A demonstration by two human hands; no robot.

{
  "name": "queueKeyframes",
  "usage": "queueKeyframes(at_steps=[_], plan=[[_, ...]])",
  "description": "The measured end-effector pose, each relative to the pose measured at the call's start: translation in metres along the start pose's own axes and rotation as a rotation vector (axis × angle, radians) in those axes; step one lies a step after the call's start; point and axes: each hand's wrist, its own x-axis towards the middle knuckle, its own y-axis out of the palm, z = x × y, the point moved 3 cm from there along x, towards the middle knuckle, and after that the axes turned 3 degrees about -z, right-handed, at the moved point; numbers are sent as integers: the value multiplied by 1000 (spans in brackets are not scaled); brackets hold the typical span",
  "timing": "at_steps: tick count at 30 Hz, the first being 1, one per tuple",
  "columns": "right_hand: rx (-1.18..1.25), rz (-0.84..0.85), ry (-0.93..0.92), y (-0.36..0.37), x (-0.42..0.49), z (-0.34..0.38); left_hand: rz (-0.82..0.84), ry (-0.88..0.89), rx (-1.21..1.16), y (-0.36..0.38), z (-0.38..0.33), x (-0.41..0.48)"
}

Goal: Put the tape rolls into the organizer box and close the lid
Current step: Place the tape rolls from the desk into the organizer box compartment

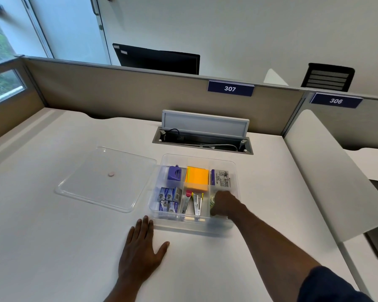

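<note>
The white bench [52,247] carries a clear box [237,171], its lid [92,171] lying flat just left of it. The left hand [141,251] rests palm down on the bench, fingers spread. The right hand [225,203] reaches into the box's near right compartment, fingers curled round a tape roll [212,201].

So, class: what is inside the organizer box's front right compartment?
In that compartment of the organizer box, the right hand reaches in, curled over a pale greenish tape roll. Only its edge shows; the hand covers the rest and anything beneath.
</note>
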Motion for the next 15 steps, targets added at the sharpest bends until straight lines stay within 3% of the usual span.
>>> queueKeyframes(at_steps=[15], plan=[[63,-42,66,2,-2,-5,3,3,14,-1,-1,1]])
